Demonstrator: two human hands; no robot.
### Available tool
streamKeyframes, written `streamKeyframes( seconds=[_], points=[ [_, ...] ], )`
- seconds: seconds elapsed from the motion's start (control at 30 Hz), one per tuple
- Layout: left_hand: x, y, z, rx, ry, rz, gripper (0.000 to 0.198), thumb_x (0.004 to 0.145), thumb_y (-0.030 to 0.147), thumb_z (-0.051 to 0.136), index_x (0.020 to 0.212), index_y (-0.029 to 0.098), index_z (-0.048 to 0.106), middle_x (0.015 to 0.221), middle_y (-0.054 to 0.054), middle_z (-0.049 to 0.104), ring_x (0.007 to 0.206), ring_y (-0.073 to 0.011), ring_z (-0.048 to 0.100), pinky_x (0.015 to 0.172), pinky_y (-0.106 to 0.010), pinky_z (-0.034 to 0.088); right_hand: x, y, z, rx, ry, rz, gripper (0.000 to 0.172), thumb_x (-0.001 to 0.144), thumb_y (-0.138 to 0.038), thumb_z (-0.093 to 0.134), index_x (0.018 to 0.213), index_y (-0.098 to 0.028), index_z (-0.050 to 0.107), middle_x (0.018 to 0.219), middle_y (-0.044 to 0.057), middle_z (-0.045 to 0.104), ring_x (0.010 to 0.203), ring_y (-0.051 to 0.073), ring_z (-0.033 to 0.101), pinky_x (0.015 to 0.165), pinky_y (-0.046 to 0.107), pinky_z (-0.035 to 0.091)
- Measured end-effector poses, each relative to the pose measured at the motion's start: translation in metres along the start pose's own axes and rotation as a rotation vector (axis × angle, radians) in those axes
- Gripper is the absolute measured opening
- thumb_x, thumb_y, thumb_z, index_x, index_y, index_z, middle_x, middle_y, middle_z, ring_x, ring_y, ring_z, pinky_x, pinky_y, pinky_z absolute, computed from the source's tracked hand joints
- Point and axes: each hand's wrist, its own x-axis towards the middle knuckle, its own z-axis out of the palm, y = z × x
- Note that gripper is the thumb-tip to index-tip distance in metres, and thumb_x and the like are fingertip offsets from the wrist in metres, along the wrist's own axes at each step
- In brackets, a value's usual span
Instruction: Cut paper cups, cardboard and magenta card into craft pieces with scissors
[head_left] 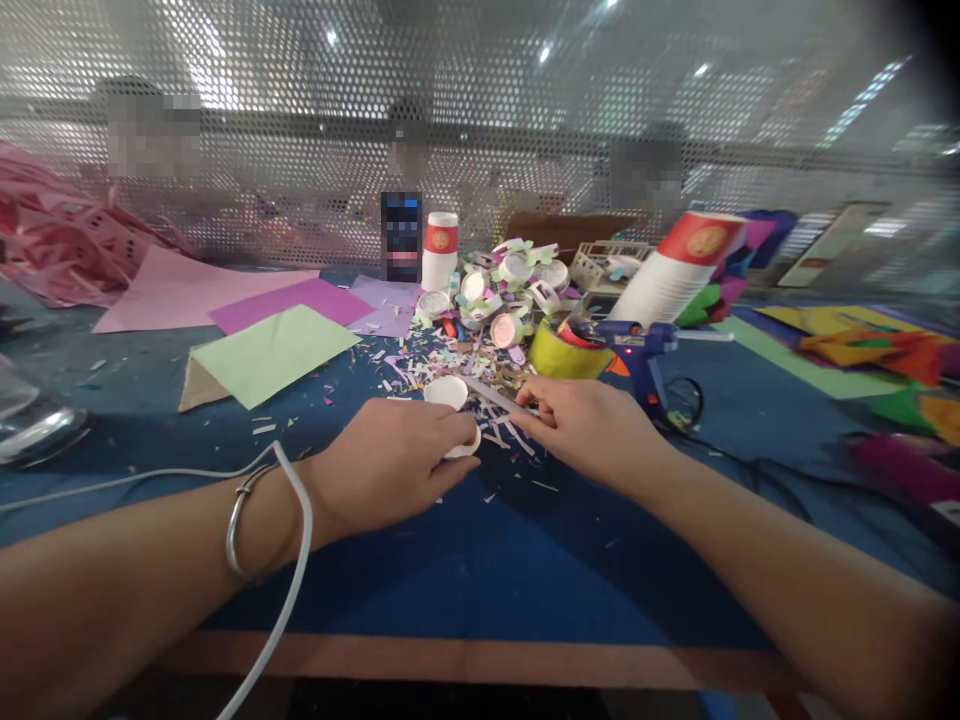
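Note:
My left hand (401, 455) is closed around a small white paper cup piece (466, 442), its rim showing past the fingers. Just beyond lies a second round white piece (445, 392), like a cut cup; whether it touches the first I cannot tell. My right hand (589, 425) pinches a thin pale strip (491, 396) that points left toward these pieces; whether it is paper or a blade is unclear. Paper scraps (420, 362) lie around both hands. Behind them is a heap of small decorated cup pieces (504, 295).
Right of the heap are a yellow-green container (566, 358), a blue glue gun (641, 350) with its cord, and a leaning paper cup stack (667, 270). Another cup stack (441, 250) stands behind. Coloured sheets (285, 350) lie left; a white cable (298, 560) crosses my left wrist.

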Motion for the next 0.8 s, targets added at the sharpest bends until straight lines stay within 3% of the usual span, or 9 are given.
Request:
streamKeyframes(
  seconds=[0.1,0.23,0.47,0.63,0.7,0.8],
  points=[
    [0.0000,-0.0013,-0.0017,0.057,-0.079,-0.102,0.013,0.094,0.031,0.058,0.093,0.020,0.065,0.088,-0.004,0.072,0.075,-0.0223,0.067,0.057,-0.031,0.040,-0.0002,0.0011,-0.0015,-0.007,-0.007,0.009,0.021,0.092,-0.039,0.056,0.085,-0.021,0.065,0.065,0.002,0.064,0.057,0.017,0.052,0.054,0.030,0.025],
    [-0.0001,-0.0004,-0.0003,0.018,-0.106,-0.108,0.013,0.095,0.023,0.051,0.088,0.020,0.062,0.087,-0.002,0.069,0.077,-0.0207,0.066,0.060,-0.030,0.040,-0.0018,0.0036,-0.0037,0.006,-0.004,0.006,0.021,0.090,-0.038,0.057,0.080,-0.021,0.065,0.066,0.003,0.065,0.058,0.017,0.053,0.053,0.031,0.024],
    [0.0015,0.0003,0.0041,-0.061,-0.017,0.062,0.018,0.098,0.022,0.047,0.091,0.018,0.063,0.090,-0.004,0.068,0.082,-0.0185,0.064,0.068,-0.030,0.046,-0.0014,0.0056,-0.0033,0.057,-0.025,0.002,0.021,0.084,-0.038,0.059,0.072,-0.020,0.062,0.064,0.003,0.064,0.055,0.016,0.053,0.052,0.030,0.026],
    [0.0006,0.0045,0.0030,-0.092,-0.001,0.132,0.019,0.098,0.021,0.048,0.096,0.017,0.066,0.093,-0.005,0.068,0.079,-0.0180,0.064,0.063,-0.030,0.045,-0.0002,0.0084,-0.0011,0.106,-0.051,-0.005,0.017,0.080,-0.035,0.060,0.072,-0.021,0.062,0.063,0.002,0.063,0.054,0.015,0.052,0.051,0.029,0.026],
    [0.0008,0.0031,0.0015,-0.161,0.058,0.117,0.017,0.097,0.021,0.050,0.095,0.017,0.067,0.090,-0.004,0.069,0.079,-0.0166,0.063,0.065,-0.029,0.045,0.0000,0.0090,-0.0016,0.115,-0.066,0.004,0.015,0.078,-0.033,0.062,0.072,-0.020,0.062,0.063,0.002,0.064,0.055,0.015,0.053,0.051,0.029,0.027],
    [0.0038,-0.0055,-0.0017,-0.275,0.184,-0.021,0.015,0.095,0.023,0.056,0.087,0.018,0.067,0.080,-0.001,0.067,0.072,-0.0129,0.060,0.065,-0.026,0.044,0.0000,0.0092,-0.0043,0.122,-0.052,0.017,0.012,0.078,-0.030,0.061,0.071,-0.020,0.062,0.063,0.002,0.064,0.055,0.015,0.053,0.051,0.029,0.028]
  ],
)
